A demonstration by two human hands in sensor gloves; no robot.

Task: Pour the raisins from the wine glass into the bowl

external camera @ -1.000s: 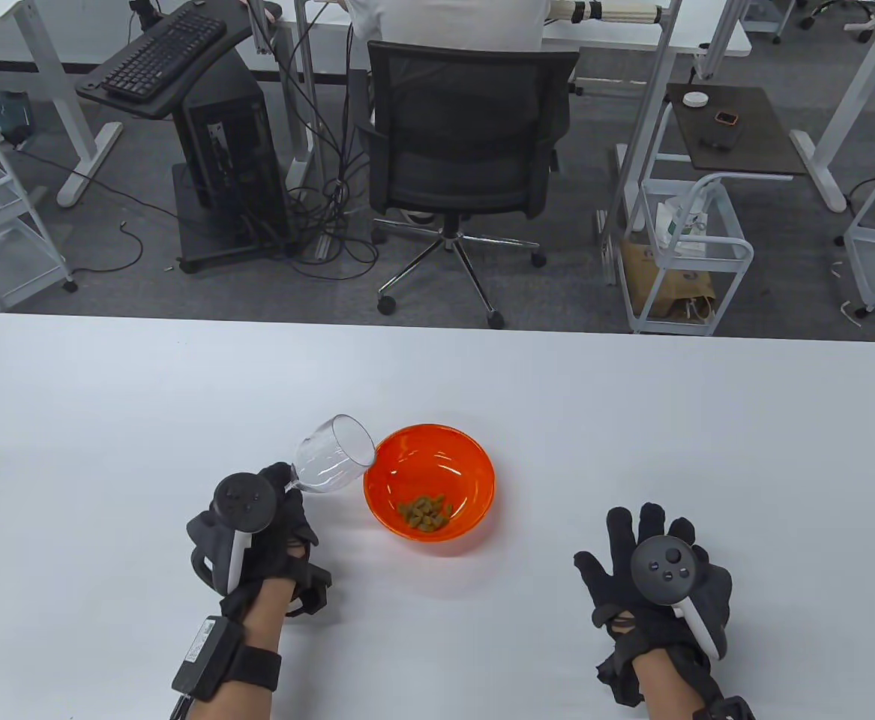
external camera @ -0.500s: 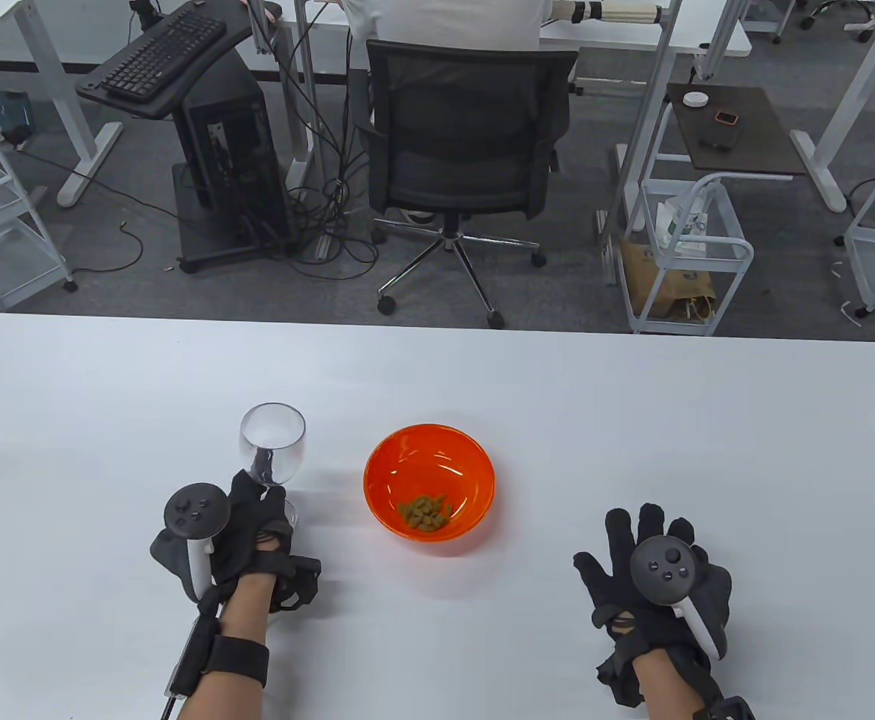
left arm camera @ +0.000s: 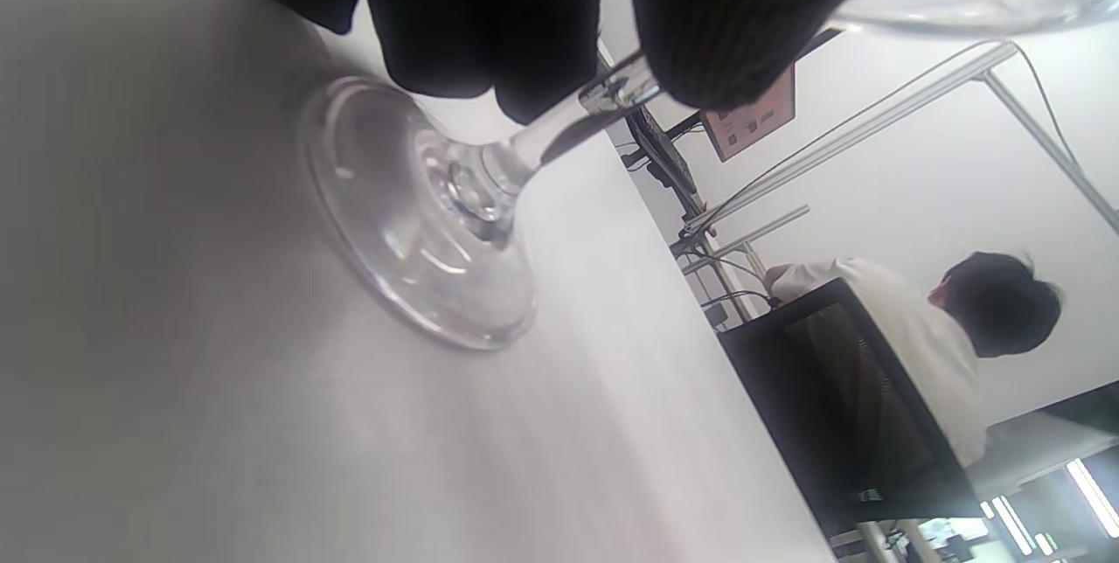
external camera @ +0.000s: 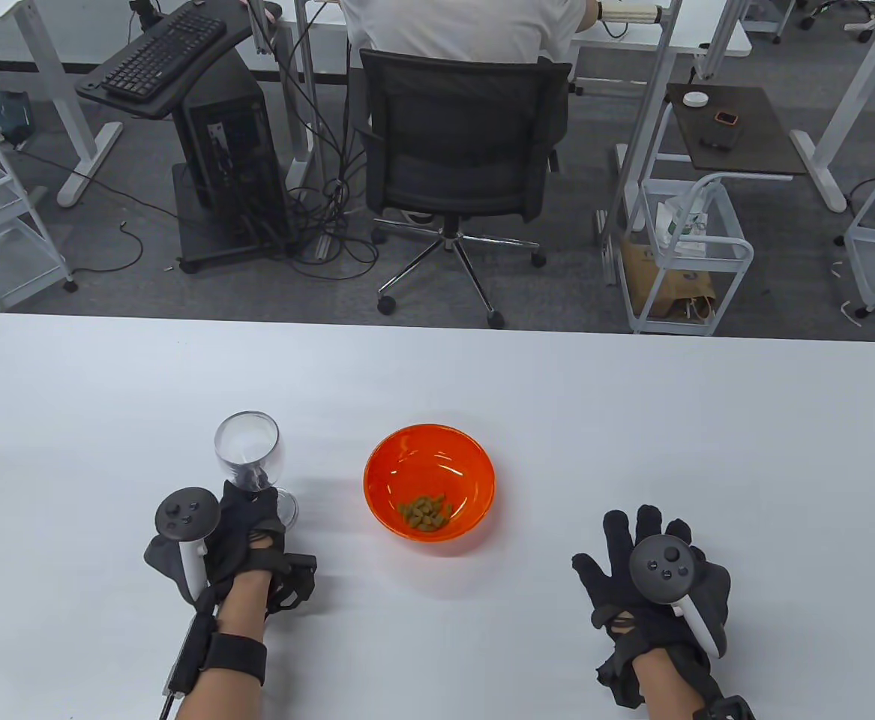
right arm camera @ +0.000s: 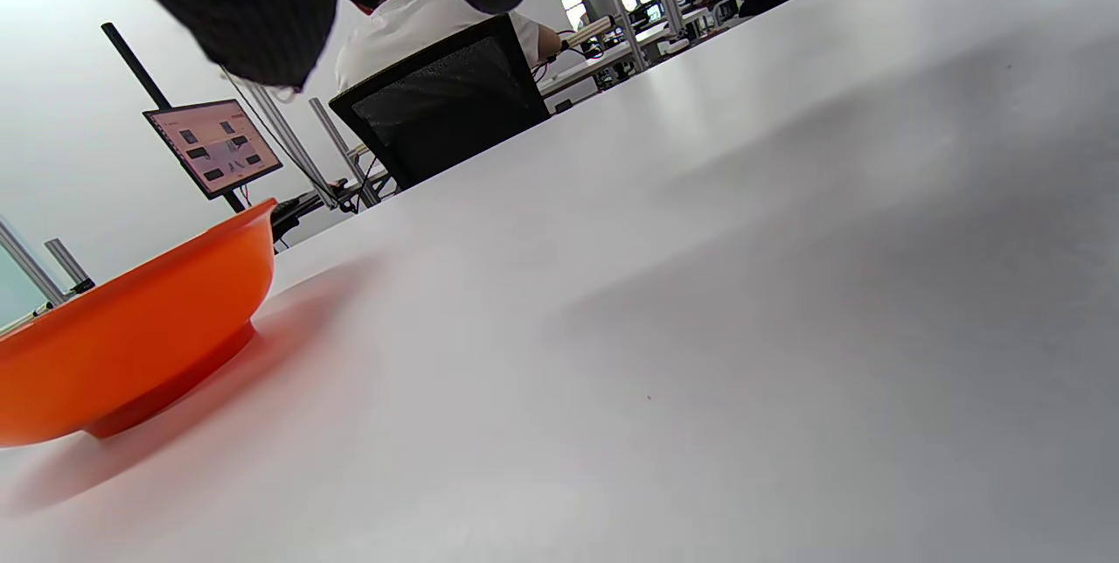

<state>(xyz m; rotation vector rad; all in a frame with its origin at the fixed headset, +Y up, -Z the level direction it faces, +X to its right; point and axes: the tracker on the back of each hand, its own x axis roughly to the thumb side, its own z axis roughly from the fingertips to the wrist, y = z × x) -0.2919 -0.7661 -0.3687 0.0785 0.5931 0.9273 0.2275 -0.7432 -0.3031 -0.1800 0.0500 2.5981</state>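
Table view: raisins [external camera: 424,513] already in orange bowl [external camera: 388,459], pour looks done. Left hand [external camera: 238,525] grips empty wine glass [external camera: 247,446] by stem, upright, foot at the surface [external camera: 632,420]. Right hand [external camera: 651,577] flat, fingers spread, holding nothing. Left: release glass.

Gloved fingers [left arm camera: 726,30] pinch the wine glass [left arm camera: 420,213] stem; foot on table [left arm camera: 218,423].
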